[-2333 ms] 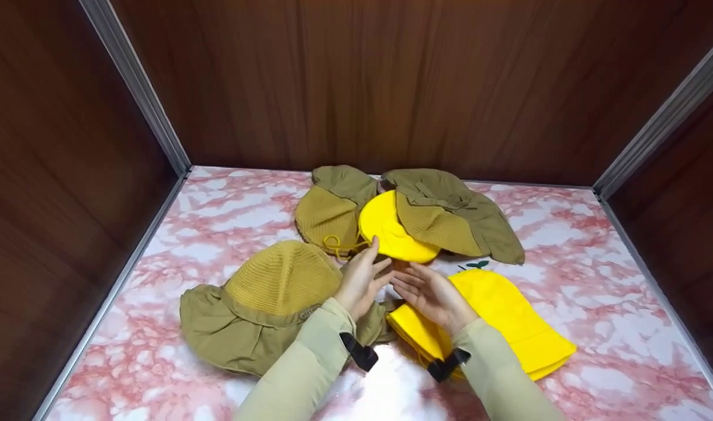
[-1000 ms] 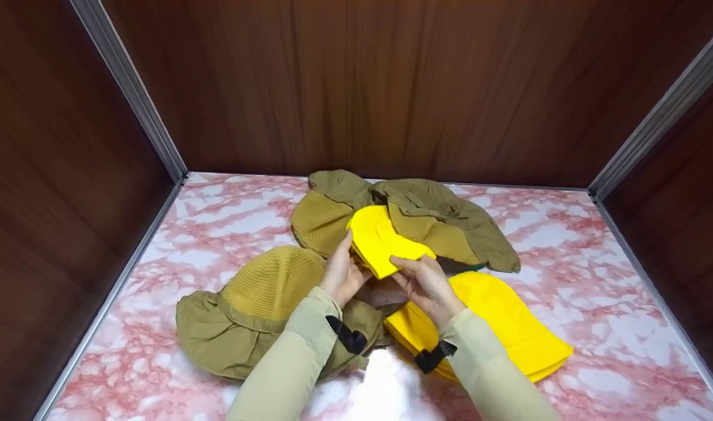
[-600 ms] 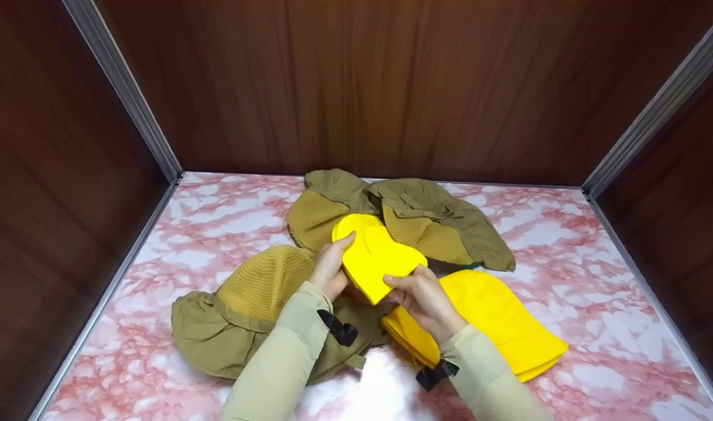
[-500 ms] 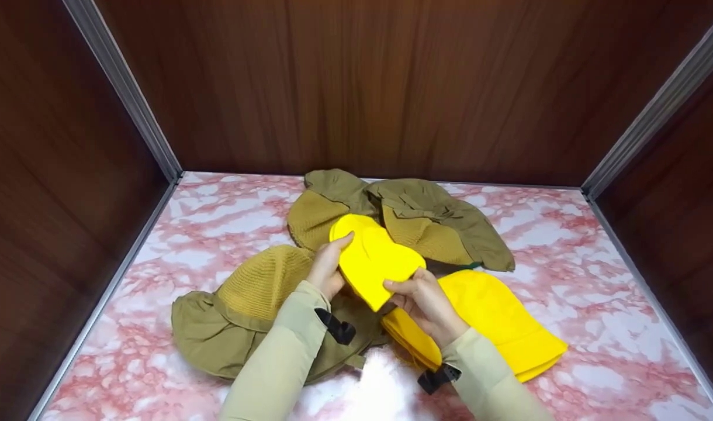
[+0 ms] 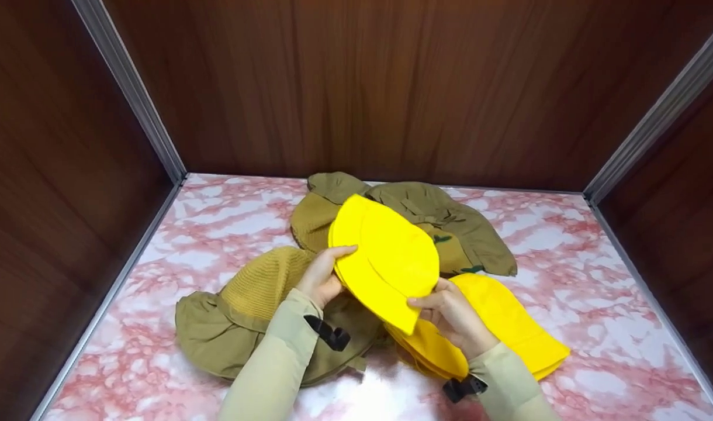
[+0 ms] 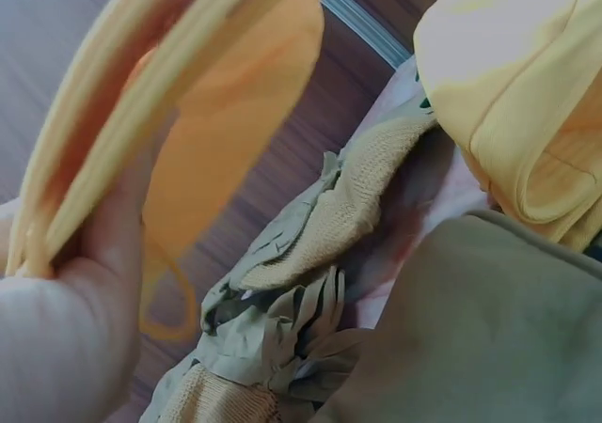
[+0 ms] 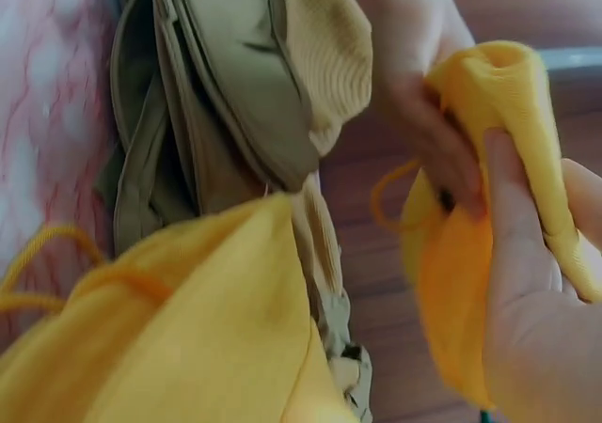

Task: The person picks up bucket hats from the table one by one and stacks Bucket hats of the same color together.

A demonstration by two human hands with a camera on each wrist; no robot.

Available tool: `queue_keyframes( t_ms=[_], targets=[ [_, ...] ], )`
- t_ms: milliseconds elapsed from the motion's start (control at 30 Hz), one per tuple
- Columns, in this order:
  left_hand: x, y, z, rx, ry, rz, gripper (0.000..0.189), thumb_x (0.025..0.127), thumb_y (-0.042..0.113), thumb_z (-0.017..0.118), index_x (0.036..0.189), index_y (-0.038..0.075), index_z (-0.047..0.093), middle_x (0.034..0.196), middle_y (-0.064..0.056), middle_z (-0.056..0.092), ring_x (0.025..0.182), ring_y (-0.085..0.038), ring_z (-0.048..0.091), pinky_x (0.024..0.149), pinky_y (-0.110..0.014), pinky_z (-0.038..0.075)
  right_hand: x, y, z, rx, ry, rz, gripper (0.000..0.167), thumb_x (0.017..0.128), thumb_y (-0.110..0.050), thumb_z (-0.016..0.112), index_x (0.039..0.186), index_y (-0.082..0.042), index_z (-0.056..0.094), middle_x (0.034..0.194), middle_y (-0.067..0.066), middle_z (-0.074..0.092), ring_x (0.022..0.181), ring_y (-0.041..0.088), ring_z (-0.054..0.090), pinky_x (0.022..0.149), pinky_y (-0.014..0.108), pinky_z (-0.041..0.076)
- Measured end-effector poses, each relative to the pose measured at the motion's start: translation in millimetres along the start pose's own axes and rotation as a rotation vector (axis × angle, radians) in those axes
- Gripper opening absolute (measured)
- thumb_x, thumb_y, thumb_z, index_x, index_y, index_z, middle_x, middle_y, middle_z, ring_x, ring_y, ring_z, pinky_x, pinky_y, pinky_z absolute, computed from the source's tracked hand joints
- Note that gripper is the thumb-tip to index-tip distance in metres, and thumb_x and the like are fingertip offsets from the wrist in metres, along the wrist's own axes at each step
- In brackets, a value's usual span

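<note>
A yellow bucket hat (image 5: 386, 251) is held up between both hands in the head view, its brim towards the lower left. My left hand (image 5: 326, 275) grips the brim, thumb on top. My right hand (image 5: 454, 316) pinches the hat near the lower end of the brim and the crown, thumb uppermost. In the left wrist view the folded brim edges rise from my left hand (image 6: 85, 320). An orange-yellow cord (image 7: 390, 197) hangs off the held hat in the right wrist view. The fingers under the hat are partly hidden.
Beneath my right hand lies a second yellow hat (image 5: 508, 321). An olive hat with a ribbed tan crown (image 5: 269, 286) lies front left. Two similar hats (image 5: 327, 222) (image 5: 479, 228) lie at the back. Dark wood-grain walls (image 5: 356, 88) enclose the marbled table (image 5: 228, 216).
Both hands have taken hold of the yellow hat from among the back hats and lifted it towards me. It has been turned and spread out, so more of its crown and brim shows.
</note>
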State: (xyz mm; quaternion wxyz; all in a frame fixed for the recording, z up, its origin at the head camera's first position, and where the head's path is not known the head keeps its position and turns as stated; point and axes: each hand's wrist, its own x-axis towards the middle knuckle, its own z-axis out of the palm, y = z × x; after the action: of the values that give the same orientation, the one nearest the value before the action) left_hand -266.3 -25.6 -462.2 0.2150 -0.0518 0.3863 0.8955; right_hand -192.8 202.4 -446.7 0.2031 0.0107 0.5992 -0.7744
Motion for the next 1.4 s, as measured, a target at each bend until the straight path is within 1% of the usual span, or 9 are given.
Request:
queue_keyframes(
  t_ms=[100, 233, 400, 467, 667, 800, 1100, 1233, 1400],
  targets=[
    [-4.4, -0.7, 0.5, -0.022, -0.033, -0.002, 0.021, 0.101, 0.004, 0.042, 0.121, 0.0, 0.048, 0.108, -0.007, 0.062, 0.099, -0.017, 0.064, 0.086, -0.028, 0.055, -2.7, 0.1, -8.5, 0.035, 0.046, -0.014, 0.038, 0.089, 0.003, 0.061, 0.127, -0.001, 0.054, 0.103, 0.003, 0.072, 0.084, 0.015, 0.07, 0.079, 0.028, 0.059],
    [-9.0, -0.8, 3.1, -0.042, -0.064, 0.015, 0.023, 0.1, 0.004, 0.041, 0.122, -0.001, 0.046, 0.111, -0.007, 0.06, 0.104, -0.017, 0.062, 0.089, -0.029, 0.055, -0.9, -2.2, -16.2, 0.114, 0.155, -0.056, 0.035, 0.091, 0.003, 0.058, 0.126, -0.001, 0.054, 0.094, 0.003, 0.071, 0.071, 0.012, 0.064, 0.065, 0.021, 0.055],
    [-13.7, -5.1, 13.9, -0.106, -0.037, 0.122, 0.019, 0.099, -0.001, 0.043, 0.116, -0.004, 0.052, 0.107, -0.009, 0.065, 0.103, -0.017, 0.064, 0.091, -0.032, 0.055, 4.7, -4.5, -19.3, 0.251, 0.281, -0.111, 0.047, 0.097, -0.005, 0.056, 0.141, -0.004, 0.04, 0.101, 0.0, 0.069, 0.077, 0.009, 0.066, 0.066, 0.018, 0.053],
    [-15.8, -10.8, 19.9, -0.154, -0.018, 0.168, 0.018, 0.099, -0.002, 0.044, 0.114, -0.004, 0.053, 0.105, -0.009, 0.066, 0.102, -0.017, 0.064, 0.093, -0.033, 0.055, 6.0, -2.6, -18.3, 0.364, 0.301, -0.144, 0.046, 0.1, -0.01, 0.054, 0.143, -0.009, 0.037, 0.105, -0.002, 0.067, 0.082, 0.008, 0.066, 0.068, 0.017, 0.052],
    [-21.7, -35.5, 38.2, -0.245, 0.022, 0.28, 0.021, 0.1, -0.005, 0.044, 0.12, -0.005, 0.05, 0.107, -0.006, 0.066, 0.104, -0.016, 0.065, 0.101, -0.035, 0.053, 8.9, 5.1, -4.0, 0.793, 0.302, -0.27, 0.011, 0.102, -0.014, 0.054, 0.11, -0.008, 0.059, 0.089, 0.002, 0.065, 0.08, 0.012, 0.063, 0.07, 0.023, 0.05],
    [-22.6, -50.1, 46.2, -0.23, 0.038, 0.313, 0.025, 0.101, -0.003, 0.044, 0.126, -0.006, 0.047, 0.111, -0.004, 0.064, 0.107, -0.014, 0.064, 0.104, -0.034, 0.05, 11.0, 7.1, 7.1, 0.948, 0.326, -0.301, 0.008, 0.1, -0.01, 0.056, 0.099, -0.007, 0.064, 0.091, 0.003, 0.066, 0.085, 0.014, 0.064, 0.076, 0.025, 0.053],
    [-25.3, -68.5, 53.5, -0.185, 0.036, 0.307, 0.029, 0.102, 0.0, 0.044, 0.13, -0.007, 0.043, 0.117, -0.007, 0.061, 0.113, -0.016, 0.061, 0.109, -0.037, 0.046, 17.1, 8.6, 22.7, 0.967, 0.408, -0.357, 0.017, 0.096, 0.0, 0.058, 0.113, -0.005, 0.058, 0.105, 0.003, 0.065, 0.1, 0.013, 0.063, 0.088, 0.022, 0.055],
    [-25.8, -68.8, 53.2, -0.179, 0.037, 0.298, 0.028, 0.101, -0.002, 0.045, 0.129, -0.006, 0.043, 0.115, -0.007, 0.059, 0.11, -0.015, 0.06, 0.107, -0.036, 0.048, 16.0, 9.4, 22.7, 0.943, 0.461, -0.371, 0.027, 0.094, 0.006, 0.058, 0.117, -0.006, 0.055, 0.106, 0.003, 0.066, 0.099, 0.013, 0.065, 0.087, 0.025, 0.057],
    [-27.8, -62.9, 49.3, -0.177, 0.026, 0.265, 0.033, 0.101, 0.003, 0.046, 0.133, -0.001, 0.04, 0.12, -0.009, 0.059, 0.112, -0.019, 0.061, 0.105, -0.042, 0.049, 11.1, 10.5, 17.5, 0.923, 0.461, -0.372, 0.028, 0.092, 0.01, 0.059, 0.115, -0.006, 0.058, 0.105, 0.004, 0.067, 0.097, 0.014, 0.066, 0.086, 0.027, 0.058]
  ],
)
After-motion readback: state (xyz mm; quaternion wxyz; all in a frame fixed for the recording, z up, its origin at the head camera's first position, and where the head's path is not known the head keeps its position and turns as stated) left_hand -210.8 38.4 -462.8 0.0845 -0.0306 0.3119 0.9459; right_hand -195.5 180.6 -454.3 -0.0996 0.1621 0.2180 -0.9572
